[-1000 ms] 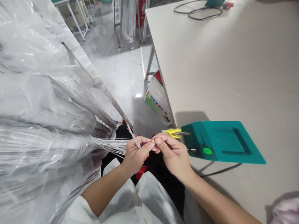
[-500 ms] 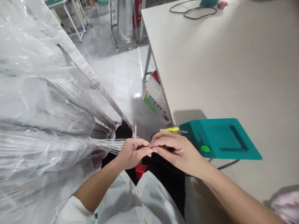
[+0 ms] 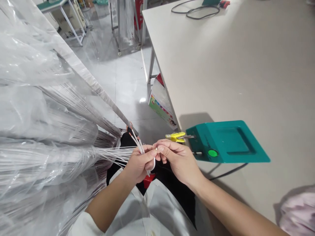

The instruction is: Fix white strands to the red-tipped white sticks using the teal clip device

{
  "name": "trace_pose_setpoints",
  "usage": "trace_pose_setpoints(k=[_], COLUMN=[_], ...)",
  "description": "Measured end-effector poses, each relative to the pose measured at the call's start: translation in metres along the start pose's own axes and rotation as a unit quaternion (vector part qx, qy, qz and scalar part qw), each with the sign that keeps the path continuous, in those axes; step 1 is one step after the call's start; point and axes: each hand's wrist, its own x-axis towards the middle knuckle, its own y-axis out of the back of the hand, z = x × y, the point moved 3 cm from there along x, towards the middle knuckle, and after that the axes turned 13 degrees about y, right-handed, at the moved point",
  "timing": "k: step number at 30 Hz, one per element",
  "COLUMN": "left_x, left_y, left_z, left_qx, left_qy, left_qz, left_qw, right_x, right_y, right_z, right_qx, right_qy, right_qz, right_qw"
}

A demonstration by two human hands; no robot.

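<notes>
My left hand (image 3: 140, 163) is closed around a few white wires (image 3: 139, 144) whose reddish tips point up and away. One white wire bends in a small loop (image 3: 154, 164) below the thumb. My right hand (image 3: 177, 160) pinches a small pale end at the left fingertips, apparently of that wire. The fingertips of both hands meet. Just beyond my right hand, a yellow-handled clip (image 3: 176, 137) is attached to a teal device (image 3: 214, 133) with a green round button (image 3: 213, 153).
Bundles of long white wires in plastic (image 3: 49, 157) hang along a rail (image 3: 98, 87) at my left. The pale table (image 3: 221, 75) lies at right, with a black cable (image 3: 197, 13) at its far end. A printed box (image 3: 161, 105) stands beneath its edge.
The wires in my left hand have tilted away to the left, and a wire loop now shows below it. My right hand has drawn its fingers into a pinch, uncovering the clip.
</notes>
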Motion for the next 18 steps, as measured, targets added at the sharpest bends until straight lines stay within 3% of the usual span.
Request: trace_pose_setpoints(k=[5, 9, 11, 14, 18], left_x=[-0.002, -0.003, -0.003, -0.004, -0.004], left_y=[0.002, -0.001, -0.002, -0.002, 0.000], left_z=[-0.002, -0.004, -0.004, -0.004, -0.006], left_qx=[0.080, 0.049, 0.021, 0.007, 0.031], left_qy=[-0.017, -0.012, -0.015, -0.021, -0.020], left_qz=[0.057, 0.084, 0.096, 0.100, 0.091], left_qw=[0.995, 0.995, 0.995, 0.995, 0.995], right_x=[-0.005, -0.008, -0.008, -0.009, -0.009], right_y=[0.003, 0.005, 0.007, 0.009, 0.012], right_z=[-0.004, -0.003, -0.006, -0.011, -0.014], right_qx=[-0.062, -0.118, -0.183, -0.282, -0.344], right_qy=[0.020, 0.083, 0.158, 0.269, 0.323], right_qz=[0.031, 0.020, 0.003, -0.035, -0.055], right_qw=[0.997, 0.989, 0.970, 0.920, 0.880])
